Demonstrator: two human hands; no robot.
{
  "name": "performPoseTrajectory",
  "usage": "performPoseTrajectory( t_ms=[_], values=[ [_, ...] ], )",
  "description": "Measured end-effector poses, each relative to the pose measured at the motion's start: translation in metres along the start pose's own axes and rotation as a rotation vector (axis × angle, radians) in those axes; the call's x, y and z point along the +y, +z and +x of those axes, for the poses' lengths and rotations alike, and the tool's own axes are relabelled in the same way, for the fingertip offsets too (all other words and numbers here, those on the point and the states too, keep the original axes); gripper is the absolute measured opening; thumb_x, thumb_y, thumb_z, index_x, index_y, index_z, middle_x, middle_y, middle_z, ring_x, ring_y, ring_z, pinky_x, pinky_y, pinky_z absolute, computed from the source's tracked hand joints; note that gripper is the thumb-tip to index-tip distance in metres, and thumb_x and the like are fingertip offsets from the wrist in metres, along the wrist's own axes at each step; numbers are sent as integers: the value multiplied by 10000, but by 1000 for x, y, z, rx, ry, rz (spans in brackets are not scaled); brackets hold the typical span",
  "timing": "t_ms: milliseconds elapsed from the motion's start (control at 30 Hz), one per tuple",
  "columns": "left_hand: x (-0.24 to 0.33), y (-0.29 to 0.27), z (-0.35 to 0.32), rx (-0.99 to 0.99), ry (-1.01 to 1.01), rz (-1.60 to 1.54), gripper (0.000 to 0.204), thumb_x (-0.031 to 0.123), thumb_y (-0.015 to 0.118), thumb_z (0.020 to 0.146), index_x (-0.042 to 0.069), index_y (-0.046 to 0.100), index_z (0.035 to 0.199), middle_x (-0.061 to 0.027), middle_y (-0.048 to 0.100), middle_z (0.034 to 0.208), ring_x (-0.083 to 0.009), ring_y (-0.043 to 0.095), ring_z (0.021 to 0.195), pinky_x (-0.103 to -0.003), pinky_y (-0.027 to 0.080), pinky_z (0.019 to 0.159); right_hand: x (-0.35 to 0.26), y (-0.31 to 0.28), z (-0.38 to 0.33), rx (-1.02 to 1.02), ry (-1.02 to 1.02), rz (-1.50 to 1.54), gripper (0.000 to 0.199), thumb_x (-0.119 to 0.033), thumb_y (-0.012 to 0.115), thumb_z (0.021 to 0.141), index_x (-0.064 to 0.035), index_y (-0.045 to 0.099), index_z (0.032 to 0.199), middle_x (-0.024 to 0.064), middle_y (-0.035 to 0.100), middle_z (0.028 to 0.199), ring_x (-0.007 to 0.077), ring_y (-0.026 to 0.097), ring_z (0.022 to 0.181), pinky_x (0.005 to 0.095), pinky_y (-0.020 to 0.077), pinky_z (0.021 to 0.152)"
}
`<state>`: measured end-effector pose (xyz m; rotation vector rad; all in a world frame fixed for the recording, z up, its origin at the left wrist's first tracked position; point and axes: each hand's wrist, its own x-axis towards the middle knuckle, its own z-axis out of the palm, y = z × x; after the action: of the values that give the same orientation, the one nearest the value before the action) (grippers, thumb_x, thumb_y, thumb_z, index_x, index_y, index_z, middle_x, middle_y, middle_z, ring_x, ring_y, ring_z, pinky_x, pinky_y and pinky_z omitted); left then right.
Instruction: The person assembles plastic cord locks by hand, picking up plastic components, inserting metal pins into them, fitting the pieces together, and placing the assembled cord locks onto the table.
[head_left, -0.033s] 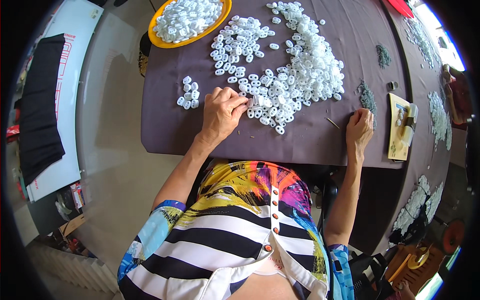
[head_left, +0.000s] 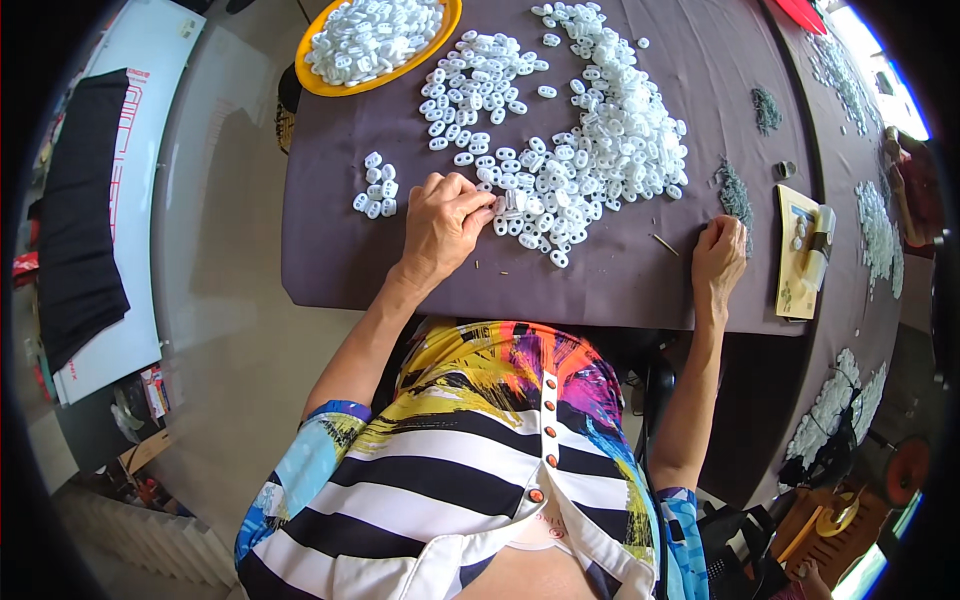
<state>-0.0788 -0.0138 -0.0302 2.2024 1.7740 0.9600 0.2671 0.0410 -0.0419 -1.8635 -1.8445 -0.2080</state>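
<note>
My left hand (head_left: 440,225) is closed in a pinch at the near left edge of a large pile of small white oval plastic pieces with two holes (head_left: 620,130). At its fingertips is one white two-holed piece (head_left: 499,203), partly hidden by the thumb and finger. To the left of this hand lies a small group of the same pieces (head_left: 375,187). My right hand (head_left: 719,260) rests at the table's right side with its fingers curled together, at the near end of a heap of thin dark grey-green pins (head_left: 735,192). Whatever its fingers hold is hidden.
A yellow-rimmed bowl (head_left: 452,38) full of white pieces stands far left. A looser group of pieces (head_left: 475,75) lies beside it. Right of my right hand are a yellow card (head_left: 795,285) and a clear container (head_left: 820,250). Small thin pins (head_left: 665,245) lie on the brown cloth.
</note>
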Motion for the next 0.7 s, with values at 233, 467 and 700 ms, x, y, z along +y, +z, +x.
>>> performPoseTrajectory(
  t_ms=[233,467,700],
  values=[
    [-4,1,2,-64,-8,11,143,139,703,672,105,583,742,0,502,746,-197,481,762,-342,371,686,4,-9,1,9,82,179,119,-146,490,857,-32,525,856,139,566,746,285,560,673,376,442,622],
    [4,-5,-2,-3,-373,-464,77,35,643,752,20,567,757,-48,576,698,-146,572,644,-287,470,564,-44,-40,-3,-114,178,524,64,-90,552,832,-31,542,856,62,584,699,102,556,560,241,441,521],
    [37,2,5,-120,-619,-1288,91,0,591,806,-23,612,892,-78,629,787,-121,613,657,-250,543,614,-142,-42,-25,-409,331,1314,135,35,566,813,-3,585,941,20,588,734,67,553,603,197,475,572]
  ],
)
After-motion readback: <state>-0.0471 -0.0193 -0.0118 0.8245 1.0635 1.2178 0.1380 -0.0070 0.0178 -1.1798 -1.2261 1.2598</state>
